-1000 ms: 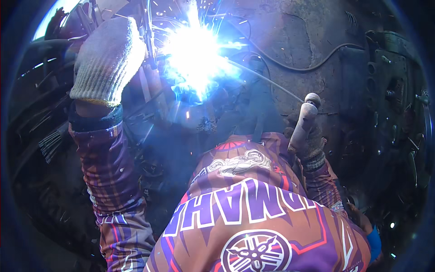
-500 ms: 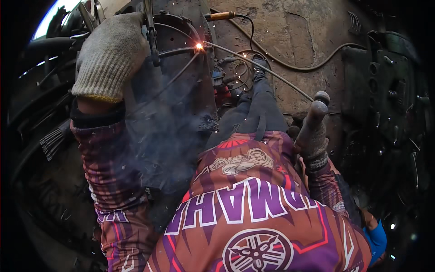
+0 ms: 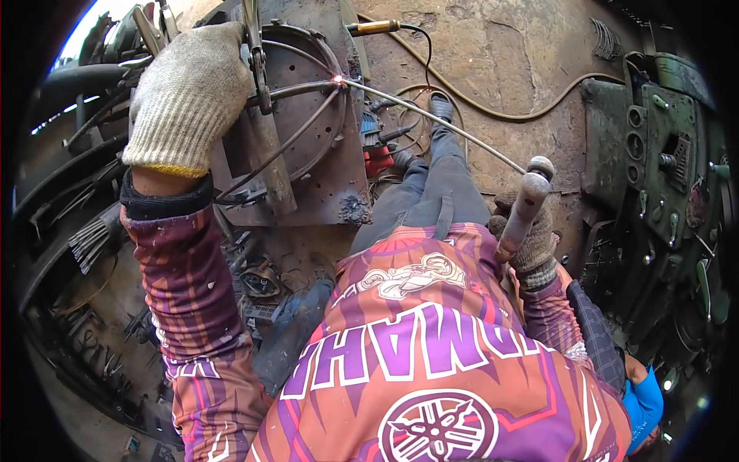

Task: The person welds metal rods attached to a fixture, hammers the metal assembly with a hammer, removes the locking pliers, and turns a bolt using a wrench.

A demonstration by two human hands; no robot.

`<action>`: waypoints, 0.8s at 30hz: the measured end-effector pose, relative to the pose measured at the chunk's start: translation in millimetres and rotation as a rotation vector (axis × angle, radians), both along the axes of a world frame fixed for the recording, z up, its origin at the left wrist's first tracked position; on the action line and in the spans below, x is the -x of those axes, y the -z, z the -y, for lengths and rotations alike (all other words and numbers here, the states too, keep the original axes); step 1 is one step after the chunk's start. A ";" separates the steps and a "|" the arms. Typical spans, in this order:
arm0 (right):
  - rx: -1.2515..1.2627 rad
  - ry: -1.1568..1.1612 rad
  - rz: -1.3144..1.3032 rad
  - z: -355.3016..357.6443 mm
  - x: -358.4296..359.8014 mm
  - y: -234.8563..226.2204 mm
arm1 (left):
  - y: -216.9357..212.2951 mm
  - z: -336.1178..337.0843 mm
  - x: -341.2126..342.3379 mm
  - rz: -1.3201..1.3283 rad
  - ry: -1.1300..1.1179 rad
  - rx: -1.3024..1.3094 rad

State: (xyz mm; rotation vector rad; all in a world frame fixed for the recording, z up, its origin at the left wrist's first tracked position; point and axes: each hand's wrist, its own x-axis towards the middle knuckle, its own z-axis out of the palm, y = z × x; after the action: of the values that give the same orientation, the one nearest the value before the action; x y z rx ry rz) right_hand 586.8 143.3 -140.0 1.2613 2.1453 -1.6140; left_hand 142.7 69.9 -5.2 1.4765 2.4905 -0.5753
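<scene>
My left hand (image 3: 188,96), in a knitted grey glove, is closed at the upper left around metal locking pliers (image 3: 255,58); its fingertips are mostly hidden. Beside it lies a frame of bent round steel bars (image 3: 304,127) on a dark steel plate (image 3: 350,173) with holes. My right hand (image 3: 535,246), also gloved, grips a worn grey electrode holder (image 3: 528,202). From the holder a long thin welding rod (image 3: 439,115) slants up and left. Its tip meets the bars at a small glowing spot (image 3: 339,79).
A tool with an orange handle (image 3: 373,28) and black cable lies past the plate's edge. A brown hose (image 3: 531,117) crosses the floor. Red and blue tools (image 3: 375,146) sit by my legs. Green machinery (image 3: 670,138) stands right; a person's blue sleeve (image 3: 645,400) is at lower right.
The bright arc has dwindled to a small glow; sparks and most smoke are gone, and the scene is brighter. My right hand has shifted slightly with the holder; my left hand stays put.
</scene>
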 end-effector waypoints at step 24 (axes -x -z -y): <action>0.062 -0.134 0.147 3.7 -27.8 37.6 | -8.3 8.6 3.4 -0.094 0.178 -0.009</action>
State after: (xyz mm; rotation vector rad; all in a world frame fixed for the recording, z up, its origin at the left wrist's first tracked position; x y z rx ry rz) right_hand 614.6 139.7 -177.6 1.1536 2.0286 -1.4752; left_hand 139.4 61.3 3.1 1.7244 2.4479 -0.6795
